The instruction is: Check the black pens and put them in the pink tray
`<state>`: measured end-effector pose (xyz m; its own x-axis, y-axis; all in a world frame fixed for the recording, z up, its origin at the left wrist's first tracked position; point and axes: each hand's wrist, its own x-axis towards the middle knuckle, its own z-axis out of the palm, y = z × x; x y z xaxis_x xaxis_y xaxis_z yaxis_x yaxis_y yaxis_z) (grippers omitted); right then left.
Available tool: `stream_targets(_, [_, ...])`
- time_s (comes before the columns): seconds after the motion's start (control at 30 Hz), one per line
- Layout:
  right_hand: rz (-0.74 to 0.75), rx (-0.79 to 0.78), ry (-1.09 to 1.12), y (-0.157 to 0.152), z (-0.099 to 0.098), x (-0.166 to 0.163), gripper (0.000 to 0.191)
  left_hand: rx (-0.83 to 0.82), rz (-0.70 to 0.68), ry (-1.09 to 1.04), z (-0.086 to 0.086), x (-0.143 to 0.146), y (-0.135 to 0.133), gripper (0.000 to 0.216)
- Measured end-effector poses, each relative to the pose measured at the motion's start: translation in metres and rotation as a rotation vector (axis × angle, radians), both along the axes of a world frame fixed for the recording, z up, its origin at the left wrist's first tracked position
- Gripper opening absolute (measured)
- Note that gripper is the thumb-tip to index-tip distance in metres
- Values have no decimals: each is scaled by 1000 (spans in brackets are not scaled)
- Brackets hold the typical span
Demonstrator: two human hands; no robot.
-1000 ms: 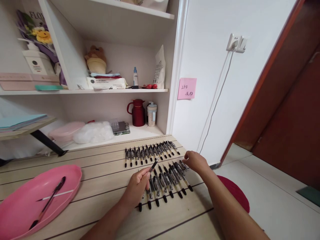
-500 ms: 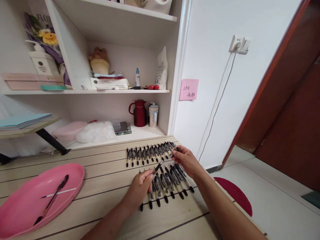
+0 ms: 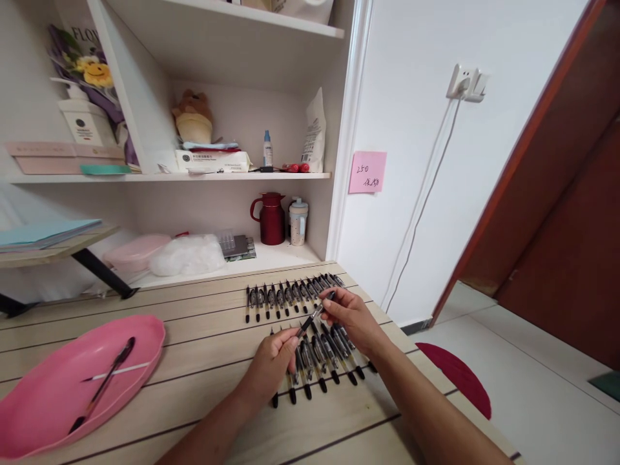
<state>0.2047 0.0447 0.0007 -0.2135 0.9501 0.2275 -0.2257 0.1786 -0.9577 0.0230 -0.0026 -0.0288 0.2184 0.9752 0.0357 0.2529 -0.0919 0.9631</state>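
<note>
My left hand (image 3: 274, 365) is closed round the dark lower part of a pen (image 3: 307, 323), which points up toward the right. At the pen's upper end, my right hand (image 3: 357, 321) pinches a clear and black pen cap (image 3: 318, 309). The cap meets the pen in line; how far it is seated I cannot tell. Beneath both hands lies a front row of black and clear pens (image 3: 320, 355), partly hidden by my fingers. Behind it runs a back row of similar pens (image 3: 287, 299), side by side on the slatted wooden table (image 3: 203, 381).
On the left, a pink plate (image 3: 150, 342) holds a black pen (image 3: 104, 382) and a thin white stick (image 3: 121, 371). A small raised stand (image 3: 62, 248) is behind it. Shelves at the back carry a red jug (image 3: 272, 219) and a light cup (image 3: 298, 221).
My right hand has moved left and slightly down, bringing the cap from apart to against the pen's end. My left hand stays nearly in place.
</note>
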Motion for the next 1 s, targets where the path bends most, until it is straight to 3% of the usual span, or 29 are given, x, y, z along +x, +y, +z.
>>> stream_targets(0.2, [130,-69,-63,-8,-9,-19,29,23,-11,-7,5,0,-2,44])
stream_targets(0.53, [122,-91,-9,-15,-7,-25,27,129,28,44,10,2,-6,30])
stream_targets(0.8, [138,-53,-69,-19,-2,-25,31,275,55,218,29,-5,-7,30])
stream_targets(0.87, [68,-7,-137,-14,2,-16,32,352,129,266,39,-14,-3,29])
stream_targets(1.0, [-291,38,-387,6,5,22,29,428,340,456,67,-58,3,29])
